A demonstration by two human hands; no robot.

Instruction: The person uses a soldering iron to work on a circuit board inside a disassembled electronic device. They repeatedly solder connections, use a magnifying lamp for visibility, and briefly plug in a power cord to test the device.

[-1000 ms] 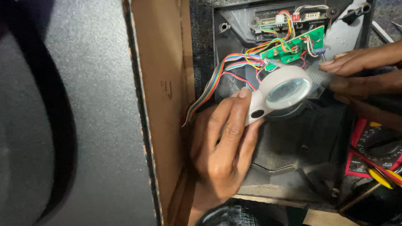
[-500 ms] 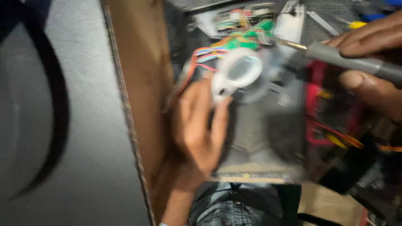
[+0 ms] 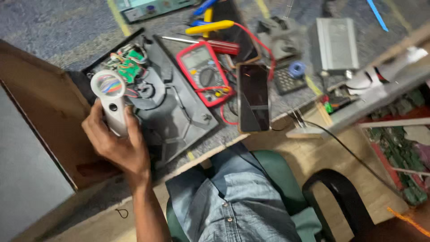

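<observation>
Gripping a white handheld magnifier [image 3: 111,101], the person's left hand [image 3: 117,143] shows in the single head view at the lower left, fingers curled shut around the handle and thumb along its side. The magnifier's long axis runs up and slightly left from the palm, so its round lens sits at the far end of the handle, over the near edge of a green circuit board [image 3: 130,60] with a fan of coloured wires. That board lies inside an opened dark grey plastic housing [image 3: 177,112], which stretches away to the right of the hand and touches it at the knuckles. The right hand is not in view, so nothing can be said of its state; the left hand is the only one near the board. Just right of the housing lies a red multimeter [image 3: 201,71], then a dark phone [image 3: 254,96] lying face up, both close together. Farther back are a yellow-handled tool [image 3: 210,28], a red-handled screwdriver [image 3: 219,45] and a silver metal box [image 3: 337,44]. All of it rests on a cluttered workbench covered in grey-blue carpet-like material [image 3: 58,27]. A brown panel [image 3: 40,107] stands to the left, and the person's jeans and a green chair seat [image 3: 277,172] show below the bench edge.
</observation>
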